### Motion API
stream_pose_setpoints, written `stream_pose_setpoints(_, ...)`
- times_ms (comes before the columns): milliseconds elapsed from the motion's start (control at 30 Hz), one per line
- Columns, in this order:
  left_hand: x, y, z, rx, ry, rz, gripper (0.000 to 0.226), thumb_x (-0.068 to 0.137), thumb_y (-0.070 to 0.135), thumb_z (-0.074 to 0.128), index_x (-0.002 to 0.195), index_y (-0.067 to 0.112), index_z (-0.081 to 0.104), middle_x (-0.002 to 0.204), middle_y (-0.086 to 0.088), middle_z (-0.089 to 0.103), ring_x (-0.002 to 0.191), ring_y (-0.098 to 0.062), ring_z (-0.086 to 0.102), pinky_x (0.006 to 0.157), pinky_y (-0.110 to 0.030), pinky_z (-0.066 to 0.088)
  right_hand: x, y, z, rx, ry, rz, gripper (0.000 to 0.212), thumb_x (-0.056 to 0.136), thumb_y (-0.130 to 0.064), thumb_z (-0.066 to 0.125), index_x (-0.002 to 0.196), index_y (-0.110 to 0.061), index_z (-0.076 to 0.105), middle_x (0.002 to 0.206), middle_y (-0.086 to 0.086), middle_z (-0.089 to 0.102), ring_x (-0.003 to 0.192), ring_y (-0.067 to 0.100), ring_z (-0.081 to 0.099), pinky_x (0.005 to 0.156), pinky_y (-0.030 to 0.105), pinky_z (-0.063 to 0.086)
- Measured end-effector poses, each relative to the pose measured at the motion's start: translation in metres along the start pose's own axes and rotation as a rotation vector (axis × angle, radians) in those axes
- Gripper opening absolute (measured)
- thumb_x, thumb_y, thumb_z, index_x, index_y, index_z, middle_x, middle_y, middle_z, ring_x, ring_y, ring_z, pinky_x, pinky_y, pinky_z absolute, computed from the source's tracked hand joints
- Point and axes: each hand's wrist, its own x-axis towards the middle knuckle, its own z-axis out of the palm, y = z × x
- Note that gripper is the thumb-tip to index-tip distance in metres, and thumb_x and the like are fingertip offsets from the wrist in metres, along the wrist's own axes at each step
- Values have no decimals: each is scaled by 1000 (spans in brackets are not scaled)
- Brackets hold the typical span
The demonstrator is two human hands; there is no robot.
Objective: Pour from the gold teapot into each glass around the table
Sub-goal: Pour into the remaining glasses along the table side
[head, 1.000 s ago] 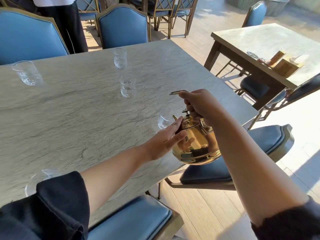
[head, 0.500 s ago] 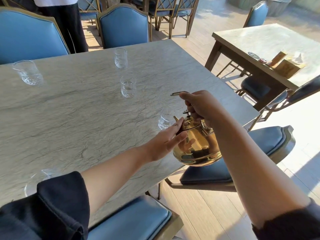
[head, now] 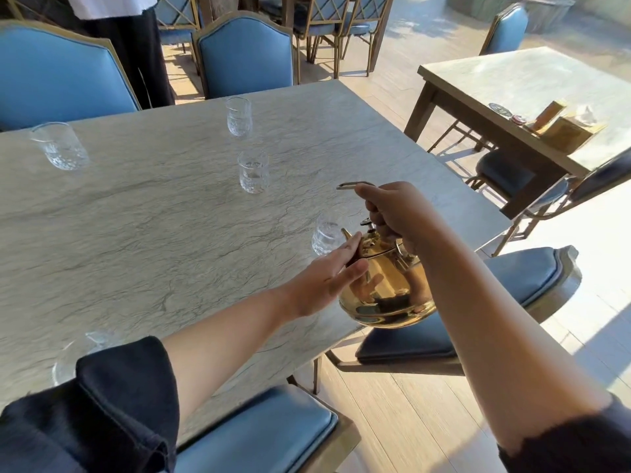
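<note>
Gold teapot (head: 386, 288) is held over the near right edge of the table (head: 153, 233), tipped spout-first toward the nearest glass (head: 326, 233). Its handle is gripped from above by the right hand (head: 396, 213), fingers curled round it. The left hand (head: 327, 278) is laid flat against the pot's spout side, fingers straight, nothing gripped; judged to be steadying.

Key relation: the spout tip sits just beside that glass's rim, on its near right. The body-to-spout axis runs up-left into the table, so the glass lies straight ahead of the spout, just past the left fingertips. The left hand is the nearer one to it.

No stream can be made out, and the fill level cannot be told. The mid-table glass (head: 253, 172) stands well apart, further along roughly the same line.

Versus the earlier frames: pose, tilt and both hands are matched almost exactly; only a slight drift is seen.
</note>
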Motion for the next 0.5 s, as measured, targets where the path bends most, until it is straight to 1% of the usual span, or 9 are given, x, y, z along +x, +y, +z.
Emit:
stream_pose_setpoints(67, -1, -1, 0, 19, -1, 4, 112, 60, 90, 16, 148, 22, 1, 156, -2, 16, 128, -3, 27, 98, -14, 23, -3, 1, 0, -4, 4, -6, 36, 93, -29, 54, 64, -10, 50, 50, 0, 42, 31, 7, 32, 34, 18, 27)
stream_pose_setpoints(100, -1, -1, 0, 26, 0, 6, 112, 61, 89, 16, 148, 22, 1, 156, -2, 15, 126, -2, 26, 97, -13, 23, -4, 1, 0, 2, 7, -11, 35, 93, -29, 54, 64, -10, 50, 50, 0, 43, 32, 7, 32, 34, 18, 28)
stream_pose_setpoints(167, -1, -2, 0, 39, 5, 6, 110, 62, 89, 16, 148, 22, 2, 157, -1, 14, 131, -5, 26, 102, -20, 23, -7, 4, 0, 21, 21, -26, 36, 93, -29, 55, 63, -10, 50, 49, 0, 42, 32, 7, 32, 34, 18, 28)
stream_pose_setpoints(233, -1, -5, 0, 46, 12, 4, 107, 64, 88, 18, 148, 24, 3, 157, 1, 12, 138, -13, 24, 110, -30, 23, -9, 8, 0, 39, 56, -43, 39, 93, -30, 55, 59, -11, 48, 47, -1, 41, 29, 6, 32, 34, 18, 28)
stream_pose_setpoints(267, -1, -6, 0, 51, 13, 5, 106, 65, 88, 19, 148, 25, 3, 157, 2, 11, 140, -15, 23, 112, -33, 23, -10, 11, 0, 49, 78, -50, 40, 93, -30, 55, 58, -12, 48, 46, -1, 41, 29, 6, 32, 34, 19, 29)
stream_pose_setpoints(400, -5, -6, 2, 82, 5, 20, 102, 67, 86, 21, 148, 26, 2, 157, 4, 8, 142, -13, 14, 114, -33, 19, -16, 23, 2, 82, 154, -75, 42, 92, -34, 57, 55, -13, 48, 44, -3, 41, 32, 7, 33, 40, 23, 30)
stream_pose_setpoints(500, -9, -7, 3, 149, 13, 40, 98, 70, 84, 19, 148, 27, 2, 158, 5, 6, 143, -11, 7, 116, -42, 17, -21, 35, 5, 155, 222, -104, 45, 89, -37, 60, 53, -15, 46, 43, -3, 39, 33, 8, 32, 43, 26, 28)
